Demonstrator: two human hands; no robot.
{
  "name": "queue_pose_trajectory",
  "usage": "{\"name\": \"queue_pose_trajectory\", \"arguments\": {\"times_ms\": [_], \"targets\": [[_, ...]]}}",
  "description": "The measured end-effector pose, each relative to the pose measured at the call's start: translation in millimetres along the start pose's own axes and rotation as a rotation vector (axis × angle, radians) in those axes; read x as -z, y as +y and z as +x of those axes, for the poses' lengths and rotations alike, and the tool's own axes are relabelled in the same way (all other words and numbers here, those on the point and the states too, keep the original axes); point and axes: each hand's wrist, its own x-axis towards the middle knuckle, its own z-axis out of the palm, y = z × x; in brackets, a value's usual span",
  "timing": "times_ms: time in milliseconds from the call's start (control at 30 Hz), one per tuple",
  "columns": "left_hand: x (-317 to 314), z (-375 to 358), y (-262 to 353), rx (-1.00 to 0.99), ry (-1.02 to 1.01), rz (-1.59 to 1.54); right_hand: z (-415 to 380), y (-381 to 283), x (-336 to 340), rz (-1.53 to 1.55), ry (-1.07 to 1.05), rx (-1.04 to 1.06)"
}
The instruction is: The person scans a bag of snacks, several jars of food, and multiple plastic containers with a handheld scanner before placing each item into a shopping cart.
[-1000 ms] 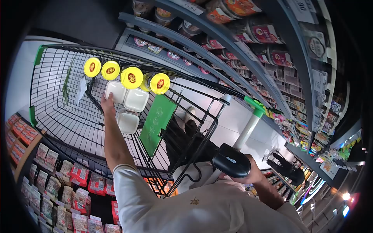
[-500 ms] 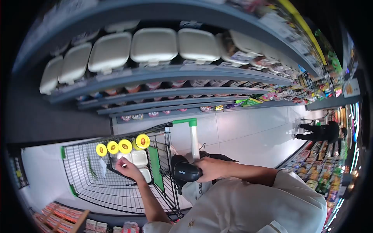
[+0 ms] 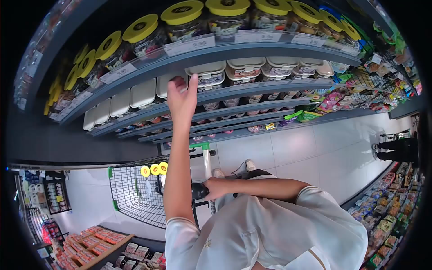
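Note:
My left hand is raised to the shelf, thumb apart from its bent fingers and nothing visible between them. Its fingertips overlap a row of white-lidded food boxes. Low at the cart, my right hand is wrapped round the white handle of the shopping cart. A rounded black object sits right against that hand. Yellow-lidded jars stand in the cart, partly hidden behind my left forearm.
Above the boxes runs a shelf of yellow-lidded jars with price labels. Lower shelves hold more packs. A person in dark clothes stands at far right beside another cart. Orange packs fill a display at lower left.
My left hand has gone from inside the cart up to the shelf, leaving the cart's boxes. The view has tilted up, showing the jar shelf. My right hand stays on the handle.

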Motion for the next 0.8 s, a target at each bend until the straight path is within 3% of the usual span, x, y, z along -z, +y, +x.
{"name": "queue_pose_trajectory", "arguments": {"times_ms": [67, 167, 200, 300, 400, 500, 800], "targets": [[-12.3, 19.1, 3.8, 0.047, 0.001, 0.2, -4.3, 3.7, 3.4, 0.025, -0.031, 0.008], [-16.2, 26.5, 35.2, 0.332, -0.106, 0.165, -9.6, 7.0, 11.7, 0.051, -0.11, -0.027], [-20.7, 32.1, 17.2, 0.205, -0.041, 0.212, -11.6, 7.9, 14.3, 0.056, -0.14, -0.046], [-20.8, 44.3, 10.5, 0.209, -0.064, 0.308, -9.4, 24.4, 12.3, -0.109, -0.129, 0.093], [-20.2, 38.4, 46.1, 0.228, -0.223, 0.253, -15.6, 26.9, 19.2, -0.199, -0.064, 0.251], [-22.1, 47.2, 42.0, 0.262, -0.213, 0.315, -55.6, -13.5, 50.7, -0.118, 0.01, 0.164], [-28.8, 38.9, 58.1, 0.482, -0.173, 0.082, -97.5, -10.0, 95.7, 0.167, 0.261, 0.148]]}}
